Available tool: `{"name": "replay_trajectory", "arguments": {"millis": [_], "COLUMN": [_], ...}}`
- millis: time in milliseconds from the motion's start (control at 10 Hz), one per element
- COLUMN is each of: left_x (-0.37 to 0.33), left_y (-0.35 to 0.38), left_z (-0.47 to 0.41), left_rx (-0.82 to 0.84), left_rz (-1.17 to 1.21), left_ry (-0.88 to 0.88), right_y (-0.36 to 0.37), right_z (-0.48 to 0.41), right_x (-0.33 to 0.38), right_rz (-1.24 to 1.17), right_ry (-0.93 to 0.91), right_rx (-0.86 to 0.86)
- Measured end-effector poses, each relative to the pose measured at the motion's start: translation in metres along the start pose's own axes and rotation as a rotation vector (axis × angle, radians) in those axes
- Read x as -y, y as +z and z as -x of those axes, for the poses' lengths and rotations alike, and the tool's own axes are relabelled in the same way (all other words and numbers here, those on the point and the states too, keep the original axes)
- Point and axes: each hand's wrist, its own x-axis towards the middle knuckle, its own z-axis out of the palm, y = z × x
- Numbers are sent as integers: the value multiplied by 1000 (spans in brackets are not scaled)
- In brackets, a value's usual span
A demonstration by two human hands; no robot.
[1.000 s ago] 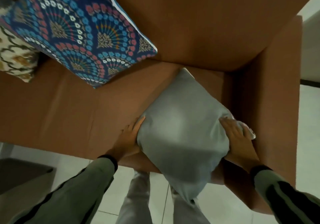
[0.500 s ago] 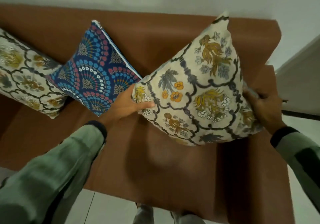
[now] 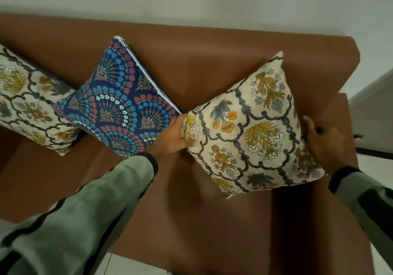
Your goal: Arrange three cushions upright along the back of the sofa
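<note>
**Three cushions along the back of a brown sofa, the rightmost held in both hands**

At the far left, a cream floral cushion (image 3: 32, 107) leans against the backrest of the brown sofa (image 3: 191, 62), partly cut off by the edge of the view. Its right corner touches or slightly overlaps a dark blue cushion (image 3: 119, 102) with fan patterns in blue, red and white, which stands tilted on one corner against the backrest, a white zipped edge running down its right side.

Next comes the left hand (image 3: 172, 136), reaching out of a green sleeve (image 3: 85, 215) with a dark cuff. Its thumb lies over the front of the left corner of a second cream floral cushion (image 3: 251, 130), and the other fingers are tucked behind, so the hand is pinched on that corner. This cushion stands tilted like a diamond, its top corner against the backrest, its bottom corner low over the seat; whether it touches the seat cannot be told.

On the right, the right hand (image 3: 323, 143) presses against the cushion's right side beside the sofa's armrest (image 3: 319, 221), fingers loosely spread and curled toward the fabric; whether they grip the cushion cannot be told
</note>
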Motion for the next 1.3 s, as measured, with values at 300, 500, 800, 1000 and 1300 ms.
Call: {"name": "replay_trajectory", "arguments": {"millis": [300, 500, 800, 1000, 1300], "left_x": [13, 28, 76, 70, 69], "left_y": [-58, -69, -97, -85, -62], "left_z": [-41, -41, 1, -11, 25], "left_rx": [54, 232, 200, 117, -59], "left_rz": [-795, -1151, -923, -964, -1088], "left_ry": [343, 272, 413, 460, 277], "right_y": [65, 138, 150, 166, 153], "right_z": [32, 32, 24, 29, 54], "right_x": [104, 83, 67, 80, 104], "right_rz": [20, 646, 809, 859, 887], "right_ry": [-753, -880, -945, -874, -809], "right_rx": [-193, 255, 78, 129, 161]}}
